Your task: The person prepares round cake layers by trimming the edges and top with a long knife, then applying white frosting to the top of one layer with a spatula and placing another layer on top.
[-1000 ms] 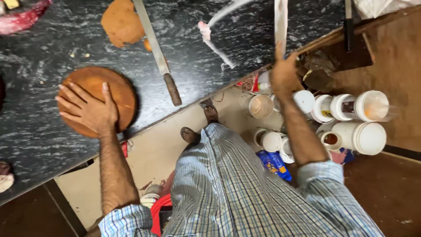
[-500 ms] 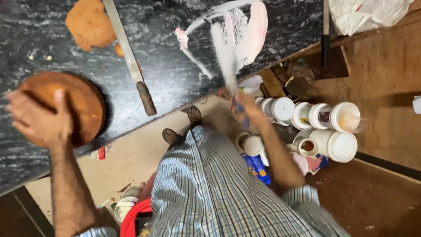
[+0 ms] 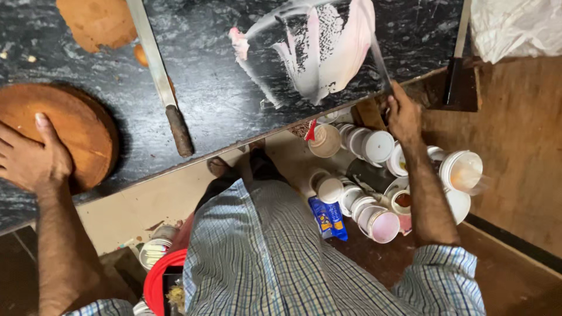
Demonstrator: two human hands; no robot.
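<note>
A round brown cake layer [image 3: 64, 140] lay flat near the bench's left edge. A thin blade [image 3: 377, 58] stood over smeared pink-white cream [image 3: 322, 52] near its front edge.

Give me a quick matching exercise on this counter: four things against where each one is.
Things:
1 left hand
2 right hand
3 long knife
4 white-lidded tubs

Places:
A on the floor below the counter edge
B flat on the round brown cake
C lying on the dark counter, untouched
D at the counter's edge by the smeared pink-white icing

Pairs: 1-B, 2-D, 3-C, 4-A
</note>
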